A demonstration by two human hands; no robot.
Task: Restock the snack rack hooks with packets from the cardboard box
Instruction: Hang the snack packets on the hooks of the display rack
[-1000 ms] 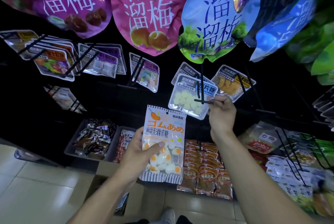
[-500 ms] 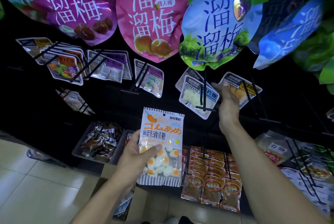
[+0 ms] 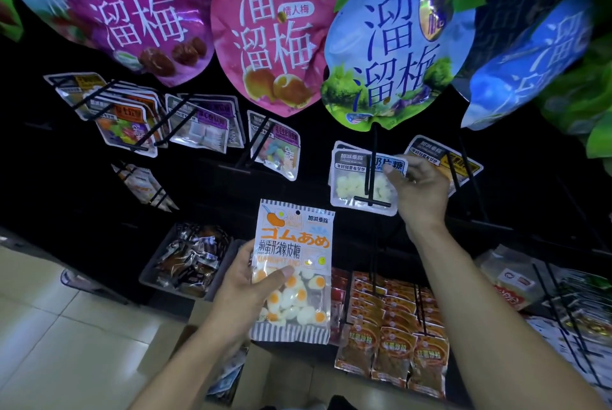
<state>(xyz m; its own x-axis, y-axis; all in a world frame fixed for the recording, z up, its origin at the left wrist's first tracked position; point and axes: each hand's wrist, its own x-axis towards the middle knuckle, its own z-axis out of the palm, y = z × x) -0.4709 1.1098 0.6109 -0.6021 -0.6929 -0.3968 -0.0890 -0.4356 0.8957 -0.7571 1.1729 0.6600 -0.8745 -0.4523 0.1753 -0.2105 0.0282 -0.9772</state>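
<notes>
Pinching hung packet [image 3: 362,183], right hand [image 3: 419,192] higher

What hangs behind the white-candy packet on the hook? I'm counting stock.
Behind the white-candy packet one more packet's edge shows. Any further ones are covered. The right hand holds its corner.

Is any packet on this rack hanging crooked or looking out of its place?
Nothing is spilled or torn. The white candy packet hangs tilted on its hook, but the right hand pinches its top corner. The fried-egg gummy packet is held by the left hand, not yet hung.
</notes>
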